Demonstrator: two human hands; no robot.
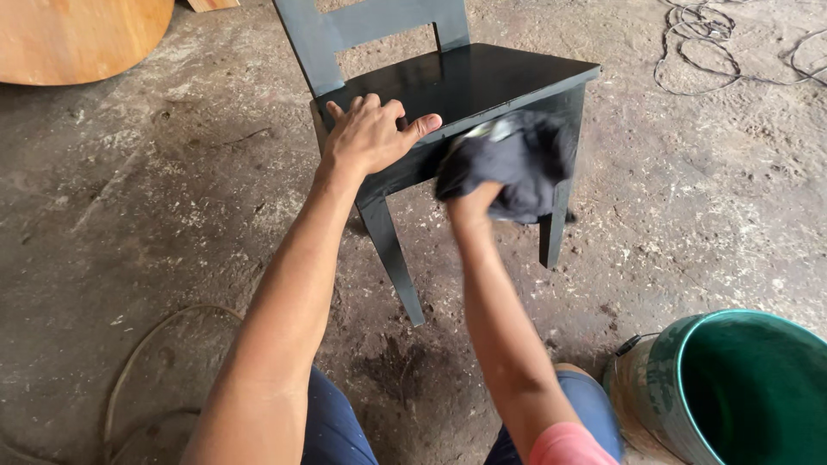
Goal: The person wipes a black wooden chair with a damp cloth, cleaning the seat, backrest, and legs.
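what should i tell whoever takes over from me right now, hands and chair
Left hand rests flat on the seat edge of the black chair, steadying it.
Right hand grips a dark cloth pressed against the chair's side rail; it is blurred.
The seat top looks glossy. How far the rail and legs are wiped cannot be told.
A green bucket stands at the right on the floor.

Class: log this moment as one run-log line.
left hand: braces chair seat | right hand: presses dark rag to seat's edge | bucket: floor, right
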